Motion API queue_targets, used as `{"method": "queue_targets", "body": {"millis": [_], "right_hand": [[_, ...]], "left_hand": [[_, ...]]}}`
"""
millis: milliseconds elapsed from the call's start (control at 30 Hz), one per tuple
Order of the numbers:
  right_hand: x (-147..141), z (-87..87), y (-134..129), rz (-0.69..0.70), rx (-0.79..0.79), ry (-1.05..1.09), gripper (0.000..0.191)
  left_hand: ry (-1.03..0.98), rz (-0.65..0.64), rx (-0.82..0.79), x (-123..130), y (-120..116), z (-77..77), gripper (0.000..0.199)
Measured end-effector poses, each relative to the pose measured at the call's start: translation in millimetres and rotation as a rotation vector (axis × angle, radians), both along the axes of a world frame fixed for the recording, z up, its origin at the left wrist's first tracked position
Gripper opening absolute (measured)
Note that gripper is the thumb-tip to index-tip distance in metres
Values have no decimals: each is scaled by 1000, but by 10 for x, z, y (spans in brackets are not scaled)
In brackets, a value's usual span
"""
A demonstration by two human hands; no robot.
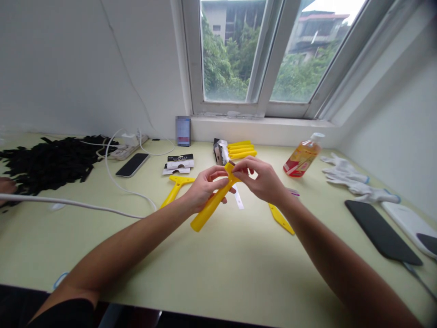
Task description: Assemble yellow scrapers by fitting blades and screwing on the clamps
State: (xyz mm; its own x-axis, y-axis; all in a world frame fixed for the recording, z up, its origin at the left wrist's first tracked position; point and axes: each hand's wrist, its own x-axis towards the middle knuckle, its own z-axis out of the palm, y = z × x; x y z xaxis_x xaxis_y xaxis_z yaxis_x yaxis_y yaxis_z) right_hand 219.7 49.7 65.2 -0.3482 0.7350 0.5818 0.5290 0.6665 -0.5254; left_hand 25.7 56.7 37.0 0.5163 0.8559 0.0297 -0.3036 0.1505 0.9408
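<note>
My left hand [209, 187] is wrapped round a yellow scraper-like tool [211, 209], whose thick handle points down and left toward me. At the tool's upper end, the fingers of my right hand [251, 175] pinch its head, close to a small dark edge. A second yellow tool [175, 189] lies on the table just left of my left hand. Below my right forearm is a flat yellow piece [282, 219]. A thin white strip [238, 198] lies behind the held tool. Several yellow handles [241, 149] are stacked beyond my hands, beside a black and silver package [220, 151].
Black strips [54, 159] are heaped at the left, near another person's hand [7, 186]. White cables cross the left side by a phone [132, 165] and power strip. Black-and-white cards [179, 164] lie mid-table. At right are a bottle [302, 157], white gloves [355, 180] and a dark device [382, 231].
</note>
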Motion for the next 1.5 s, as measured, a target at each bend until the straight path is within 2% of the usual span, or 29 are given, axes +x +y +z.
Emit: {"method": "queue_targets", "body": {"millis": [133,300,467,567,633,800,900,967,1100,1233,1300,1400,1500], "right_hand": [[-38,-33,-3,-54,-30,30,4],[-78,-64,-3,-183,-74,61,17],[-26,-53,61,-101,-227,69,28],[191,-63,178,-97,-228,-22,35],[439,-123,300,-184,-225,-168,38],[1142,-409,609,-358,-538,-661,46],[1383,-511,677,-394,-642,-717,45],[1430,-510,682,-382,-654,-702,46],[1240,-370,602,-352,-566,-617,43],[669,-167,349,-172,-231,-266,29],[349,-97,197,-103,-84,-186,20],[23,-77,34,-56,65,-154,10],[-73,-125,-20,-86,173,-118,4]], "left_hand": [[14,61,11,35,-19,-42,43],[-11,92,4,58,-28,-101,41],[-22,113,-12,83,-58,-99,42],[-34,175,-29,99,-48,-105,48],[-43,208,-39,96,-18,-122,50],[-88,254,-49,63,60,-167,49],[-89,276,-48,62,77,-190,48],[-90,273,-54,64,85,-203,48],[-78,262,-51,65,84,-207,47],[-55,215,-66,80,24,-174,46],[-55,184,-75,95,-22,-154,45],[-68,150,-86,115,-75,-131,44],[-91,136,-87,123,-94,-116,42]]}}
